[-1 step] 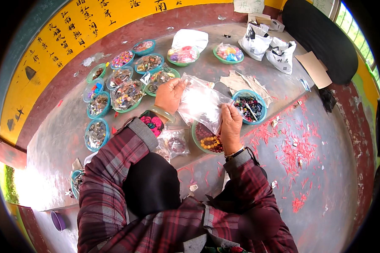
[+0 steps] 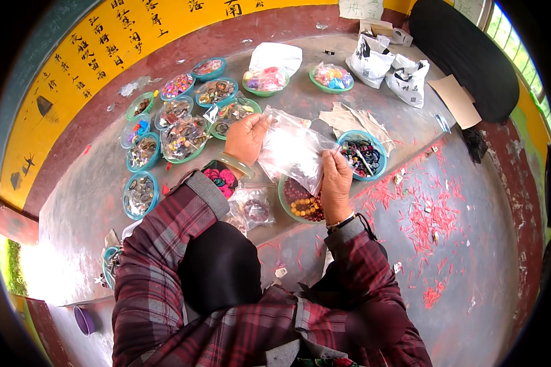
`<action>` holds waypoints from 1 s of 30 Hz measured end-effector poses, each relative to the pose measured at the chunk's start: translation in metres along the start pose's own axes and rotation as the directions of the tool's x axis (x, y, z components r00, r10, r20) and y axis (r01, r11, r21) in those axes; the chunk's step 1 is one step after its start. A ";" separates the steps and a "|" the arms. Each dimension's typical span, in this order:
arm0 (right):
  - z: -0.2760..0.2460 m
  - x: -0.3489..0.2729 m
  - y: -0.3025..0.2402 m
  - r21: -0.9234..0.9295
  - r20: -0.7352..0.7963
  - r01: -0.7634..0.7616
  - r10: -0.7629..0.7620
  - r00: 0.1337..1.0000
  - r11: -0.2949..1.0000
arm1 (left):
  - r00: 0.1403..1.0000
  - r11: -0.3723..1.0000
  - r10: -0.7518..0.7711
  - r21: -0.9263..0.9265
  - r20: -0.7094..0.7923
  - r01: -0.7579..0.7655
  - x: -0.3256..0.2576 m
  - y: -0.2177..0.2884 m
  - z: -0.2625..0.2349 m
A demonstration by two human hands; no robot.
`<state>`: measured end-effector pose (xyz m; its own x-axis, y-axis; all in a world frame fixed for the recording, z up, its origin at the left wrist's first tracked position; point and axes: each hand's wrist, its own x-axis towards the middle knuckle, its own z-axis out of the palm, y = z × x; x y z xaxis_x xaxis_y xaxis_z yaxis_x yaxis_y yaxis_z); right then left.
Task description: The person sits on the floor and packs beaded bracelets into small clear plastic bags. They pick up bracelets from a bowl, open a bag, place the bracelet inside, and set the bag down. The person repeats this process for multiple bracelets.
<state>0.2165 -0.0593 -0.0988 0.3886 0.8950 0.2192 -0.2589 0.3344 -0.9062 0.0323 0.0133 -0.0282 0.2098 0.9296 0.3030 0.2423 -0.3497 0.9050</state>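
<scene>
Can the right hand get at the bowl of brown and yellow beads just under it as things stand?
Probably yes, once freed. The right hand hovers right over the bead bowl with nothing between, but both hands grip the clear plastic bag; the left hand would have to hold it alone.

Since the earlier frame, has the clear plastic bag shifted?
No. The clear plastic bag sits in the same spot against the bowl of brown and yellow beads, held between left hand and right hand.

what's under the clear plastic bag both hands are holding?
Under the clear plastic bag sits a green bowl of brown and yellow beads. The bag and right hand cover the bowl's far side; left hand grips the bag's other edge.
</scene>
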 end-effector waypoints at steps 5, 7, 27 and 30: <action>-0.010 0.007 -0.005 -0.031 0.079 -0.061 0.063 0.995 0.998 | 0.998 0.997 -0.052 -0.054 -0.035 0.050 -0.002 0.009 -0.004; -0.014 0.012 -0.012 -0.003 0.134 -0.091 0.091 0.987 0.996 | 0.996 0.990 -0.088 -0.110 -0.015 0.086 -0.003 0.015 -0.009; -0.005 0.011 -0.016 0.170 0.177 -0.096 0.065 0.982 0.981 | 0.770 0.932 -0.319 0.034 0.553 0.362 -0.006 -0.003 -0.007; -0.002 0.008 -0.017 0.106 0.108 -0.021 0.009 0.994 0.994 | 0.809 0.886 -0.323 -0.144 0.490 0.441 -0.008 -0.005 -0.004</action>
<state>0.2251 -0.0584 -0.0827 0.2882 0.9247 0.2485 -0.3591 0.3450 -0.8672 0.0261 0.0081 -0.0339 0.5561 0.8083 -0.1936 0.1704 0.1170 0.9784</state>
